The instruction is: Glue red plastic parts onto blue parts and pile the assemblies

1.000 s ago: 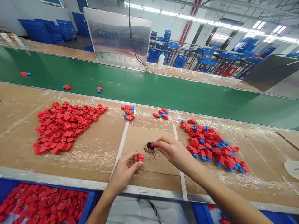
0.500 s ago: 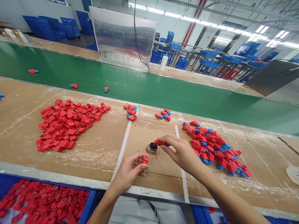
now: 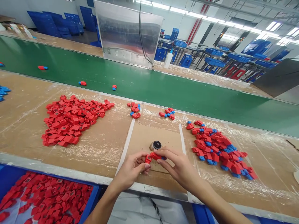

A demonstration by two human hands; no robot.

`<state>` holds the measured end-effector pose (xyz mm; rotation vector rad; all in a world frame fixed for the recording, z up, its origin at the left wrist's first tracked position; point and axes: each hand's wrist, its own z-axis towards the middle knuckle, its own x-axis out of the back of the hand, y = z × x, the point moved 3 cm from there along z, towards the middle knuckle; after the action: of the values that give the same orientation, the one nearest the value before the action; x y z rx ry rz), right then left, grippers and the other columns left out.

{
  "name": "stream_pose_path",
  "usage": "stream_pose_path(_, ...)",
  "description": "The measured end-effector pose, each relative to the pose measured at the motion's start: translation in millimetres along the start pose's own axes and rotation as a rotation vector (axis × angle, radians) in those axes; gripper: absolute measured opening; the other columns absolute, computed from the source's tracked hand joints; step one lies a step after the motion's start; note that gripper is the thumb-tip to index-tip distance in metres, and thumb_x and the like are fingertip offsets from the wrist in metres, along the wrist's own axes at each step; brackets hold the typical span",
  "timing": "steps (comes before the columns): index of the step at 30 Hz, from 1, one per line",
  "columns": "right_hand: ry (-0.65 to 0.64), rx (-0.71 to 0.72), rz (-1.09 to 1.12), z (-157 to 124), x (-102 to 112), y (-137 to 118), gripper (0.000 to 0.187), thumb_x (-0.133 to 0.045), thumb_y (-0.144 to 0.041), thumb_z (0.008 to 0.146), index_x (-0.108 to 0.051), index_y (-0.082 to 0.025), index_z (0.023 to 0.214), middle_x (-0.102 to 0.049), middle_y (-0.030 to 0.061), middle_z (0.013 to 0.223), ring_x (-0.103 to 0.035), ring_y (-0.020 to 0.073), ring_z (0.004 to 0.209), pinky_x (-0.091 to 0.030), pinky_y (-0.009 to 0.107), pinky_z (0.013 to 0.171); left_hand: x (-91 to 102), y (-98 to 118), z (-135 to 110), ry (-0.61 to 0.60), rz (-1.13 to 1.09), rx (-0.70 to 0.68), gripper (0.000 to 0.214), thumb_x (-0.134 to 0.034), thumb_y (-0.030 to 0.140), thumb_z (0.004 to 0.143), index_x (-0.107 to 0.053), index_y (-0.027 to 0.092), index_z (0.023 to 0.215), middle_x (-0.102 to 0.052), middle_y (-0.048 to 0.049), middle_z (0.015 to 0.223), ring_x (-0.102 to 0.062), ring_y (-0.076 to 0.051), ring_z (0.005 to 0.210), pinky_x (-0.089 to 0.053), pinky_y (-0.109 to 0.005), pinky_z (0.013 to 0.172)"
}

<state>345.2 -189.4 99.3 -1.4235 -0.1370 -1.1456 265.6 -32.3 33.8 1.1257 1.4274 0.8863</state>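
Note:
My left hand (image 3: 132, 169) pinches a small red plastic part (image 3: 147, 159) above the near edge of the cardboard-covered bench. My right hand (image 3: 178, 166) holds a red and blue part (image 3: 156, 156) by its fingertips, and the two parts touch end to end. Just beyond them a small round dark pot (image 3: 155, 145) sits on the cardboard. A heap of plain red parts (image 3: 72, 119) lies to the left. To the right lies a heap of red parts with blue pieces (image 3: 217, 149).
A green conveyor belt (image 3: 163, 90) runs behind the bench and carries a few red and blue parts (image 3: 82, 83). Two small clusters (image 3: 134, 110) lie near the belt's edge. A blue bin of red parts (image 3: 44, 196) stands below left. A metal panel (image 3: 128, 34) stands beyond the belt.
My right hand has drawn back from the round pot toward me with its red and blue part. It now meets the red part in my left hand.

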Motion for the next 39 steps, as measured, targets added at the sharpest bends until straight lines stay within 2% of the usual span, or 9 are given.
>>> stream_pose_path(8, -0.060, -0.005, -0.020, -4.5, -6.5, -2.0, 0.020, -0.049, -0.020, 0.099, -0.061, -0.022, 0.114, -0.065, 0.0080, 0.106, -0.063, 0.0206, 0.096, -0.051, 0.032, 0.082, -2.0, 2.7, -3.1, -0.018, -0.002, 0.032, 0.030, -0.065, 0.024, 0.083, -0.067, 0.015, 0.112, -0.061, -0.0004, 0.075, -0.055, -0.012, 0.068, -0.048, -0.023, 0.064)
stream_pose_path(15, -0.106, 0.021, -0.054, -1.6, -12.7, -5.9, 0.020, -0.046, -0.017, 0.099, -0.064, -0.021, 0.106, -0.065, 0.0083, 0.101, -0.063, 0.0200, 0.090, -0.052, 0.031, 0.079, 0.1, 3.6, -2.8, -0.057, 0.081, 0.060, 0.017, -0.058, 0.023, 0.085, -0.066, 0.012, 0.096, -0.057, 0.0011, 0.071, -0.051, -0.009, 0.060, -0.044, -0.022, 0.059)
stream_pose_path(21, -0.071, 0.024, 0.013, 1.4, -10.3, -5.6, 0.018, -0.049, -0.013, 0.097, -0.063, -0.022, 0.105, -0.066, 0.0063, 0.104, -0.063, 0.0185, 0.094, -0.050, 0.028, 0.080, 0.4, 3.9, -2.7, -0.042, 0.036, 0.045, 0.025, -0.060, 0.025, 0.085, -0.067, 0.013, 0.106, -0.057, 0.0003, 0.075, -0.049, -0.009, 0.061, -0.043, -0.022, 0.060)
stream_pose_path(27, -0.103, 0.023, 0.032, 0.8, -14.7, -3.8, 0.019, -0.048, -0.013, 0.097, -0.063, -0.021, 0.105, -0.065, 0.0072, 0.101, -0.063, 0.0189, 0.092, -0.051, 0.029, 0.078, -0.1, 3.3, -5.2, -0.057, 0.059, 0.052, 0.022, -0.057, 0.023, 0.085, -0.066, 0.014, 0.103, -0.057, 0.0005, 0.075, -0.050, -0.009, 0.060, -0.044, -0.021, 0.059)
stream_pose_path(30, -0.086, 0.033, 0.060, -2.7, -19.1, -4.5, 0.019, -0.046, -0.014, 0.098, -0.063, -0.020, 0.101, -0.065, 0.0078, 0.100, -0.063, 0.0192, 0.093, -0.051, 0.029, 0.080, 0.2, 2.4, -6.8, -0.071, 0.109, 0.072, 0.020, -0.053, 0.022, 0.086, -0.065, 0.014, 0.100, -0.054, 0.0013, 0.072, -0.049, -0.009, 0.059, -0.044, -0.020, 0.056)
stream_pose_path(35, -0.069, 0.037, -0.022, -10.9, -26.1, -1.3, 0.021, -0.042, -0.016, 0.100, -0.062, -0.020, 0.104, -0.065, 0.0087, 0.096, -0.064, 0.0197, 0.086, -0.054, 0.029, 0.073, -0.1, 5.3, -7.9, -0.071, 0.226, 0.072, 0.017, -0.051, 0.021, 0.087, -0.065, 0.015, 0.095, -0.054, 0.0012, 0.072, -0.050, -0.010, 0.059, -0.044, -0.021, 0.056)
stream_pose_path(39, 0.031, 0.023, -0.003, -18.2, -28.3, 4.9, 0.021, -0.043, -0.017, 0.099, -0.060, -0.021, 0.110, -0.066, 0.0090, 0.103, -0.065, 0.0198, 0.090, -0.055, 0.029, 0.076, -0.7, 6.5, -6.7, -0.062, 0.247, 0.130, 0.020, -0.055, 0.025, 0.088, -0.066, 0.016, 0.102, -0.056, 0.0004, 0.073, -0.052, -0.011, 0.062, -0.043, -0.021, 0.057)
